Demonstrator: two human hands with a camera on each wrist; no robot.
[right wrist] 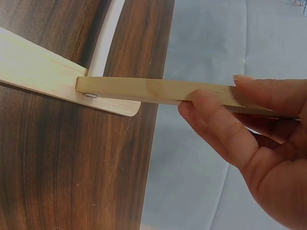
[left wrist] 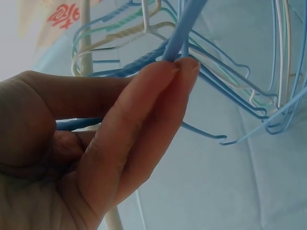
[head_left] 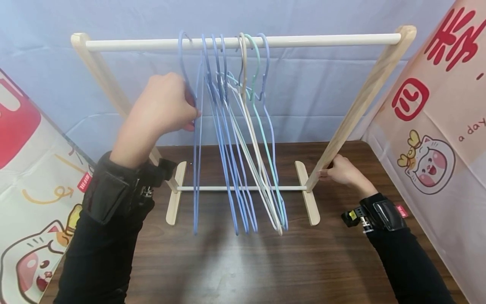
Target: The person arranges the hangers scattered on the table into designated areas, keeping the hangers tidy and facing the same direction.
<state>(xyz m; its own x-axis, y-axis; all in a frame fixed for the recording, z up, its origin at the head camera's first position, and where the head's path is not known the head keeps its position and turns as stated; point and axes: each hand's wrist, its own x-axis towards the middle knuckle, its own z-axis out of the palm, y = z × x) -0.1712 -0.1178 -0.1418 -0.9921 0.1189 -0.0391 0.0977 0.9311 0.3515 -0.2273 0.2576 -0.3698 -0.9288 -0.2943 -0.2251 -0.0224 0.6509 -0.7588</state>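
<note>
In the head view, my left hand [head_left: 165, 101] is at the left end of a row of hangers and pinches a blue clothes hanger [head_left: 195, 181] just below its hook. The left wrist view shows fingertips together against the blue hanger [left wrist: 184, 28]. That hanger is on the rack's top rail [head_left: 334, 41], apart from several blue, white, beige and green hangers [head_left: 262, 156] bunched to its right. Low on the right side, my right hand [head_left: 343, 172] holds the rack's wooden post [head_left: 360, 97]; in the right wrist view, thumb and fingers lie on either side of the post [right wrist: 124, 86].
The rack stands on two wooden feet [head_left: 308, 198] on a dark brown table [head_left: 228, 270]. A thin white lower bar [head_left: 209, 188] joins its sides. Pale blue cloth [head_left: 303, 17] hangs behind, and printed cartoon panels [head_left: 429, 139] flank the table.
</note>
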